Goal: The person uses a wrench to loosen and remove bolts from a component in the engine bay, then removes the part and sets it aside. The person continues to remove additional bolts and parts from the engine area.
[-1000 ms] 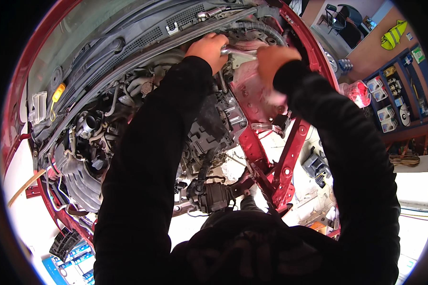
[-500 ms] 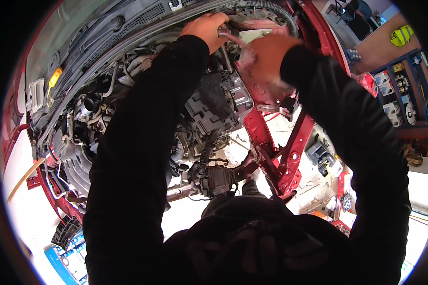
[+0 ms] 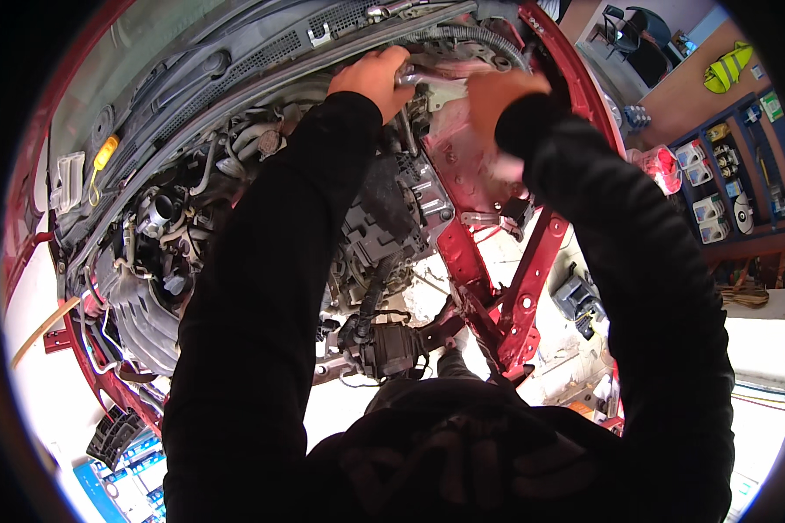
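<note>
In the far middle of the engine bay, my left hand (image 3: pixel 373 80) is closed around the head end of a shiny metal ratchet (image 3: pixel 407 77). The ratchet's bar runs rightward, blurred, to my right hand (image 3: pixel 500 94), which looks closed on its far end though motion smears the fingers. Below both hands lies the red inner fender panel (image 3: pixel 453 144), bare-metal bright in places. A black battery-tray-like box (image 3: pixel 384 213) sits below my left hand, beside my left forearm. What the ratchet's head sits on is hidden behind my left fingers.
A ribbed black hose (image 3: pixel 471 35) curves behind my hands. Red frame rails (image 3: pixel 523 296) stand at the front right. A yellow work light (image 3: pixel 106 152) lies by the windshield cowl at left. A blue shelf (image 3: pixel 767 187) with packages stands at right.
My right hand has swung slightly up and to the right, with the bar turning to lie nearly level. My left hand stays at about the same spot. The view has shifted a little.
</note>
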Available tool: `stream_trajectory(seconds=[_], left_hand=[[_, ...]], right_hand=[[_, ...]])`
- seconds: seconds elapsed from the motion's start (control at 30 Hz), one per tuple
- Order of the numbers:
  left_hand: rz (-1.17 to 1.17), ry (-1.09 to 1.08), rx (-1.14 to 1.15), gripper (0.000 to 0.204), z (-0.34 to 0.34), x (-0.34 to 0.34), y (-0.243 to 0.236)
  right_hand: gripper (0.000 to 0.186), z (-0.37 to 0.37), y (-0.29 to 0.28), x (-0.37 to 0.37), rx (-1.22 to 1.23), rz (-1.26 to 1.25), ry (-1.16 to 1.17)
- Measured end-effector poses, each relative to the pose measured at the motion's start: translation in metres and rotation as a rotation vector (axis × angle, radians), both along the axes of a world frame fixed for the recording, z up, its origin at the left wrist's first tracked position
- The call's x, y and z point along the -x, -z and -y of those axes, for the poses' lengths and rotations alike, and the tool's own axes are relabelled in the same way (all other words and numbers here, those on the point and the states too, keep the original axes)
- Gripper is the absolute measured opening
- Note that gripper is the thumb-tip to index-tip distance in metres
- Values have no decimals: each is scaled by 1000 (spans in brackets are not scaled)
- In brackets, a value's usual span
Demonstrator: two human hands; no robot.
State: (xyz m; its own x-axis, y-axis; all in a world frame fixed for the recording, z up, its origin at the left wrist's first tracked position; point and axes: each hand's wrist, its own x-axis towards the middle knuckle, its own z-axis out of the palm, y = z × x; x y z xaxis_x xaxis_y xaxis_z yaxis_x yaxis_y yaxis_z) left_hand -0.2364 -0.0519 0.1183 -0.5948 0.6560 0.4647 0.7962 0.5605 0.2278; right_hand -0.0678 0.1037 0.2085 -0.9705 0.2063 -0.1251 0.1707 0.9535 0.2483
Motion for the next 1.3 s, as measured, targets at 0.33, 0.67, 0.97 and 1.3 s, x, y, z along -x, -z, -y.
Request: stream_trajectory(seconds=[0.33, 0.67, 0.97, 1.3], left_hand=[[30, 3, -41, 45, 2, -7, 0], [-1, -88, 81, 62, 5, -25, -12], [-35, 51, 124, 35, 18, -14, -9], [37, -53, 214, 42, 6, -23, -21]], right_hand=[[32, 3, 16, 12, 22, -216, 66], [35, 1, 18, 13, 37, -162, 33], [31, -29, 24, 9, -156, -405, -20], [25, -35, 3, 8, -195, -377, -48]])
